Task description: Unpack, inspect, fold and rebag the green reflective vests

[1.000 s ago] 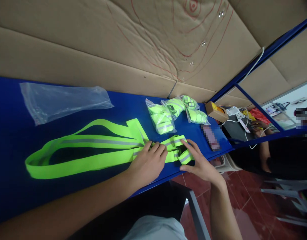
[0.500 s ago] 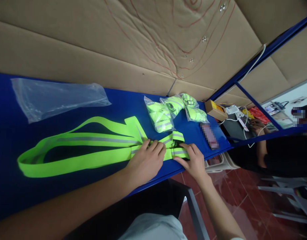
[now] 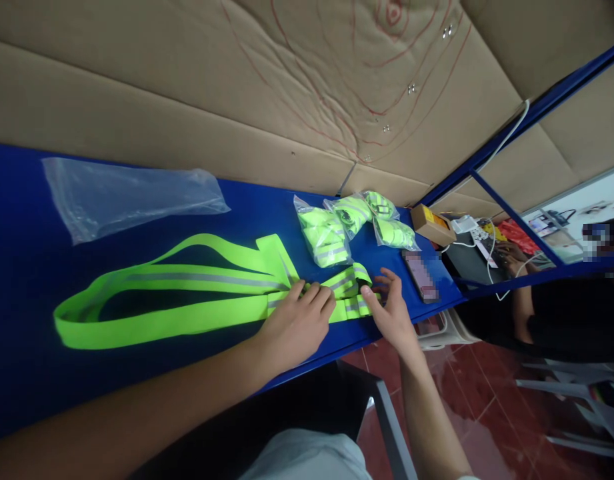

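Observation:
A neon-yellow reflective strap harness (image 3: 171, 321) with grey stripes lies in long loops on the blue table (image 3: 31, 387). My left hand (image 3: 301, 319) rests over its middle, fingers curled down and closed on the reflective strap. At the right end, the band folds back around a dark piece that looks like a buckle (image 3: 361, 284). My right hand (image 3: 393, 308) is beside this folded end, its thumb against the band and its fingers raised and apart. Part of the strap under my left fingers is hidden.
Several clear bags of folded neon straps (image 3: 324, 233) lie behind the harness. A flat clear plastic bag (image 3: 137, 197) is at the back left. A phone (image 3: 421, 277) and a cardboard box (image 3: 431, 225) stand to the right. Beyond the blue frame (image 3: 517, 223) sits another person (image 3: 571, 310).
My right hand has shifted slightly right and its fingers have lifted and spread from the strap end. My left hand stays on the strap. The view has moved slightly.

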A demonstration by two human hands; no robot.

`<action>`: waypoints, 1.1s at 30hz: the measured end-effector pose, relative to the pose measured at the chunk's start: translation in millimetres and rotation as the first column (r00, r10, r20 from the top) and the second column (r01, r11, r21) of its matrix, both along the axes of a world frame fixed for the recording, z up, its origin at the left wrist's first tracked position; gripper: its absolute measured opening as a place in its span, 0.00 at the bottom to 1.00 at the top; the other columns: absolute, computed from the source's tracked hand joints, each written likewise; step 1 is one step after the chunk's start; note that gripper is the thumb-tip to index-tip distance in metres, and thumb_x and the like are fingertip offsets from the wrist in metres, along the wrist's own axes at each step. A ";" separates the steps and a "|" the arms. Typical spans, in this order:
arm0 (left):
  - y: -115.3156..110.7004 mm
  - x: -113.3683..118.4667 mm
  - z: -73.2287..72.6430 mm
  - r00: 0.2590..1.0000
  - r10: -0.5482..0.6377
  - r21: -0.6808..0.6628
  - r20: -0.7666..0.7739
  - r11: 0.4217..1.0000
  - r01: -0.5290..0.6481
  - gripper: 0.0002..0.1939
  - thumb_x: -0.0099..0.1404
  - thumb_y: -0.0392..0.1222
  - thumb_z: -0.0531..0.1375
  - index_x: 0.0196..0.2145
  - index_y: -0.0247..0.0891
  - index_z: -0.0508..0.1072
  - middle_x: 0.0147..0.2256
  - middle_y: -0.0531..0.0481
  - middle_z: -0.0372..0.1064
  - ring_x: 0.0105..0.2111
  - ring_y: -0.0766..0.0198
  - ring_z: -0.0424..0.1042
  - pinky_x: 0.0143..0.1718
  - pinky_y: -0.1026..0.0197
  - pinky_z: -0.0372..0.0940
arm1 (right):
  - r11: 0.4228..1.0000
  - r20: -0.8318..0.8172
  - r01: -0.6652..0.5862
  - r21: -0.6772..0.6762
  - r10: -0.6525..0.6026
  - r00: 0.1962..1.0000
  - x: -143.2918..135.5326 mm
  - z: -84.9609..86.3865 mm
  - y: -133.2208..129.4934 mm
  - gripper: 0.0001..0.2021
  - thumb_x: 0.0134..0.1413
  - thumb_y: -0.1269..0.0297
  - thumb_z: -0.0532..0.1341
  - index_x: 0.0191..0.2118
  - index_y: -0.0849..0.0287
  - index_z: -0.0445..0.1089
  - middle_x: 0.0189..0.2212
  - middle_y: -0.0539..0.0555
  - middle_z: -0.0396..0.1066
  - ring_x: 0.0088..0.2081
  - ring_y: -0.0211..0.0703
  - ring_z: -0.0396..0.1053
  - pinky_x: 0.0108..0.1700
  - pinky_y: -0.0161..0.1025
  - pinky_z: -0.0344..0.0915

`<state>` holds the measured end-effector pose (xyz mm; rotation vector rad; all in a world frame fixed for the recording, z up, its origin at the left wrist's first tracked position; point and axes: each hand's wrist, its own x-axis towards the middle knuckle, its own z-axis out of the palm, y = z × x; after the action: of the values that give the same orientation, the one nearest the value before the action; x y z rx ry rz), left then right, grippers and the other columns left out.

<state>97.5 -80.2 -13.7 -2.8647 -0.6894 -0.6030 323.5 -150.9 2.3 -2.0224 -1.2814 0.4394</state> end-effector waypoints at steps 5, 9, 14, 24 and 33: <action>-0.2 -0.3 -0.8 1.000 0.006 -0.006 0.008 1.000 -0.006 0.20 0.71 0.41 0.58 0.56 0.29 0.74 0.48 0.40 0.72 0.49 0.47 0.70 0.54 0.45 0.57 | 0.987 0.105 -0.046 -0.152 0.063 0.992 -5.3 1.3 16.1 0.45 0.53 0.40 0.68 0.69 0.60 0.55 0.61 0.66 0.65 0.59 0.58 0.69 0.58 0.52 0.68; -1.2 -0.5 -2.5 1.000 -0.003 -0.001 -0.005 1.000 0.003 0.19 0.72 0.40 0.56 0.56 0.29 0.74 0.48 0.39 0.73 0.49 0.47 0.70 0.54 0.45 0.57 | 0.975 0.157 -0.073 -0.208 0.107 0.982 0.0 4.8 22.1 0.39 0.49 0.52 0.69 0.65 0.60 0.59 0.59 0.64 0.67 0.59 0.57 0.69 0.59 0.52 0.67; -3.3 2.2 -7.1 1.000 -0.016 0.019 0.011 1.000 0.016 0.18 0.75 0.41 0.54 0.56 0.29 0.73 0.50 0.40 0.73 0.51 0.48 0.70 0.55 0.45 0.57 | 0.951 0.167 -0.141 -0.276 0.192 0.967 19.5 24.1 21.7 0.32 0.50 0.60 0.68 0.60 0.57 0.61 0.54 0.59 0.71 0.54 0.52 0.72 0.54 0.48 0.69; -4.6 2.4 -3.5 0.999 -0.021 0.015 0.026 1.000 0.020 0.16 0.76 0.40 0.53 0.54 0.29 0.74 0.48 0.39 0.73 0.50 0.48 0.71 0.53 0.47 0.58 | 0.971 0.688 -0.153 -0.183 0.237 0.686 -64.1 26.8 18.0 0.27 0.65 0.76 0.52 0.66 0.51 0.67 0.59 0.61 0.71 0.54 0.61 0.69 0.51 0.55 0.69; -5.8 -2.3 -1.0 0.999 -0.035 -0.026 0.030 0.999 0.036 0.15 0.77 0.38 0.51 0.50 0.31 0.76 0.44 0.41 0.73 0.45 0.50 0.72 0.50 0.48 0.62 | 0.913 0.201 -0.386 -0.131 0.405 0.892 -47.1 35.1 9.2 0.20 0.70 0.57 0.56 0.63 0.50 0.72 0.57 0.53 0.76 0.58 0.51 0.72 0.62 0.50 0.69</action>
<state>95.2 -86.0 -14.6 -2.9038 -0.6566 -0.6470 276.4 -141.7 37.3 -1.9187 -1.8601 0.4694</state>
